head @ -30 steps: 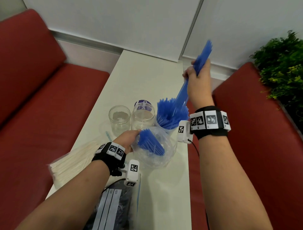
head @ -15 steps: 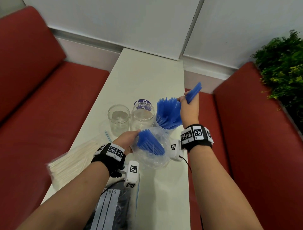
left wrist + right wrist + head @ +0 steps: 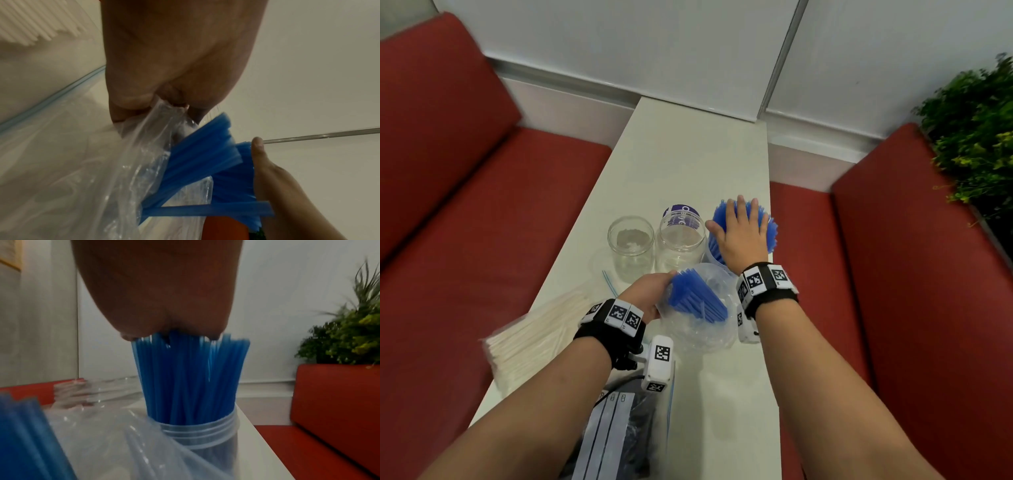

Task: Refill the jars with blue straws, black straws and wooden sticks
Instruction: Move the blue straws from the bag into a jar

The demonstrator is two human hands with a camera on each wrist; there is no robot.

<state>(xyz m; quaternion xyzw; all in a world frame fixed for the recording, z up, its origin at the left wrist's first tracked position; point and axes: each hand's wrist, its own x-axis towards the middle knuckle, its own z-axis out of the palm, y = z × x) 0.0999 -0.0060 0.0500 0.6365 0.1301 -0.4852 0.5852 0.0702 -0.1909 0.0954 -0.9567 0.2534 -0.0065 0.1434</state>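
head view: red cushioned seats (image 3: pixel 493 212) are seen on both sides of a long white bench (image 3: pixel 688 161), with a green plant (image 3: pixel 976 137) at the far right. on the bench's near left edge a bag of white sticks (image 3: pixel 534 339) is laid flat, and a bag of black straws (image 3: pixel 619 435) lies at the near edge between the forearms. a clear plastic bag (image 3: pixel 705 329) holding a bundle of blue straws (image 3: pixel 697 299) is gripped at its mouth by the left hand (image 3: pixel 650 294), whose fingers (image 3: pixel 131 100) are seen in the left wrist view clamped on the gathered plastic. three clear jars stand in a row just beyond the bag: an empty left jar (image 3: pixel 631 245), an empty middle jar (image 3: pixel 680 243) with a purple-labelled thing just behind it, and a right jar (image 3: pixel 205 434) packed with upright blue straws in jar (image 3: pixel 191 378). the right hand (image 3: pixel 743 236) is laid flat on the tops of those straws, fingers (image 3: pixel 732 210) straight and slightly spread, nothing being grasped. in the right wrist view the palm is shown touching the straw ends, and the straws are seen fanning outward above the jar's threaded rim. the right jar stands near the bench's right edge, touching the plastic bag.
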